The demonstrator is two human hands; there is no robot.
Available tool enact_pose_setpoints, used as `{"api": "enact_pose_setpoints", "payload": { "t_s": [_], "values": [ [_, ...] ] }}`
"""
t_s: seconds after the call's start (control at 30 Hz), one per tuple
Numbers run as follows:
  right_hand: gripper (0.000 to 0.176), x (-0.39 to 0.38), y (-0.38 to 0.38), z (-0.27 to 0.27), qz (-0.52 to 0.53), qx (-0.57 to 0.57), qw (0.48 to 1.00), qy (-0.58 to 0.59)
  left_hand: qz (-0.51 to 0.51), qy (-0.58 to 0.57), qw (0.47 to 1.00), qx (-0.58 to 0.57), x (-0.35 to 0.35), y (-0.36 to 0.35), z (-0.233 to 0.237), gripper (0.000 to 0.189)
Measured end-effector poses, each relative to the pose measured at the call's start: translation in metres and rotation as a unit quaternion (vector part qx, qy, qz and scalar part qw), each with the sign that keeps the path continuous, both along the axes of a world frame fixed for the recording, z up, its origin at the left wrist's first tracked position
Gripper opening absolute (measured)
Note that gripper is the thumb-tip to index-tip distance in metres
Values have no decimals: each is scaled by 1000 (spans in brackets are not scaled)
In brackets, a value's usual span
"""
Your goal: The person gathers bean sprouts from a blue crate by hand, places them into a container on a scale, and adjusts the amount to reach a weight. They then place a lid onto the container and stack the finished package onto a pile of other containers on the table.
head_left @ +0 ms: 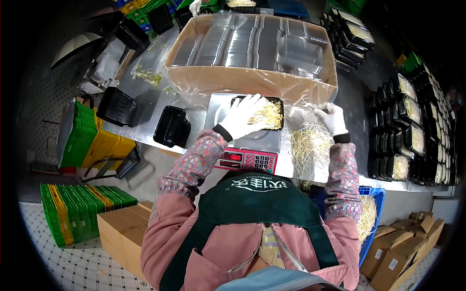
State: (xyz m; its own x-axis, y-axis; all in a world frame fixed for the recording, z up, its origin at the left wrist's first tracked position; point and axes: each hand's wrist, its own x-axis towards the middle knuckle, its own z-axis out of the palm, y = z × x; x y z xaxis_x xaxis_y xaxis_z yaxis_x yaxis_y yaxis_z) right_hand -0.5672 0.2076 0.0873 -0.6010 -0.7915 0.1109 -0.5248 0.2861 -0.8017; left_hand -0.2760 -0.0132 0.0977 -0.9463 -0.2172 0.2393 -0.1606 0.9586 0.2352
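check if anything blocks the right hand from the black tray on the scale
No solid obstacle shows; only thin pale strands lie between the right hand and the tray. The left hand covers much of the tray's left side.

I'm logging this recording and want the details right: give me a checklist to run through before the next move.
1. Black tray on the scale: ok.
2. Sprouts in that tray: ok.
3. Left hand off the tray: not ok, it lies over the sprouts.
4. Display showing a weight: not ok, it reads 0.00.
5. Right hand gripping any loose sprouts: cannot tell, detail too small.
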Motion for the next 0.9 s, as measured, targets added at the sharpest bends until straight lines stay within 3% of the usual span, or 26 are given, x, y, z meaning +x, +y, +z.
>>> {"api": "enact_pose_setpoints", "payload": {
  "t_s": [0.03,0.07,0.1,0.17,0.2,0.23,0.27,0.3,0.33,0.37,0.4,0.53,0.63,0.67,0.77,0.8,0.83,0.9],
  "values": [
    [23,-14,12,-9,-13,39,998,38,29,-1,999,37,6,-1,18,64],
    [29,-20,21,-5,5,190,959,211,41,68,993,87,9,-12,7,58],
    [38,-39,24,-32,9,363,895,259,51,135,980,137,9,-23,-6,53],
    [46,2,15,-3,-40,309,907,285,79,133,978,143,0,-28,-8,46],
    [52,16,5,0,-8,163,955,246,79,104,983,132,-7,-26,-10,44],
    [54,30,-15,-11,11,61,967,247,79,72,987,119,-14,-22,-13,43],
    [57,61,-33,11,47,-28,990,126,51,111,991,46,-20,-13,-25,39],
    [60,88,-54,9,97,-63,993,6,49,-18,997,61,-29,-2,-13,41],
    [67,111,-69,10,133,-49,988,61,31,9,999,4,-29,2,-22,45],
    [73,123,-83,2,147,-32,988,34,12,36,998,-51,-28,3,-36,48],
    [79,135,-97,-6,161,-15,987,7,-1,32,999,-29,-33,-4,-47,49],
    [79,146,-133,-34,85,83,977,175,38,-63,996,-47,-48,-19,-59,42],
    [82,130,-131,-10,160,124,975,86,56,-112,990,-62,-50,-14,-40,48],
    [85,123,-130,-21,191,85,972,109,48,-108,991,-59,-43,-5,-27,52],
    [72,100,-117,35,227,103,962,110,20,2,999,28,-33,-6,-37,47],
    [51,82,-124,35,195,38,970,137,35,-39,998,26,-31,-2,-27,42],
    [40,68,-127,56,146,18,985,89,37,20,999,29,-30,2,-28,43],
    [39,11,-145,51,56,-111,953,276,39,138,989,29,-30,5,-27,44]
  ]
}}
